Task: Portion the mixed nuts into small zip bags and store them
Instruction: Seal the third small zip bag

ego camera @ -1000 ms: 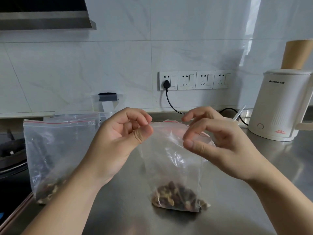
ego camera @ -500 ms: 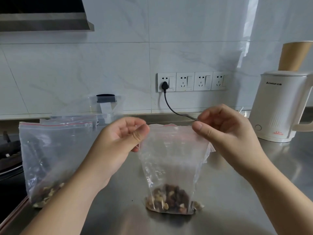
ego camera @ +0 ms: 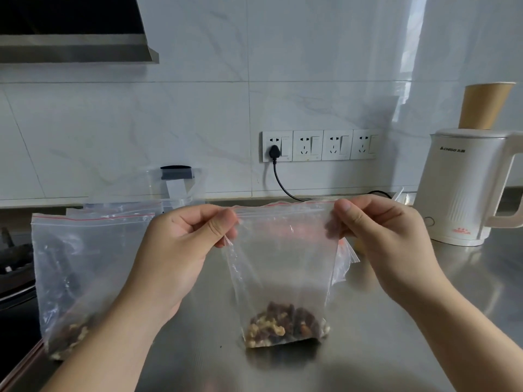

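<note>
Head view: the left hand (ego camera: 181, 250) and right hand (ego camera: 387, 239) each pinch a top corner of the small clear plastic zip bag (ego camera: 283, 264), standing on the steel counter (ego camera: 396, 321), nuts settled low. Sealing well probably means pressing steadily along the whole strip.

A steel counter (ego camera: 424, 321) runs under a white marble-tiled wall (ego camera: 198, 123), with a range hood (ego camera: 76, 46) at upper left, a socket strip (ego camera: 319, 145) mid-frame, and daylight glare streaking the upper right.
</note>
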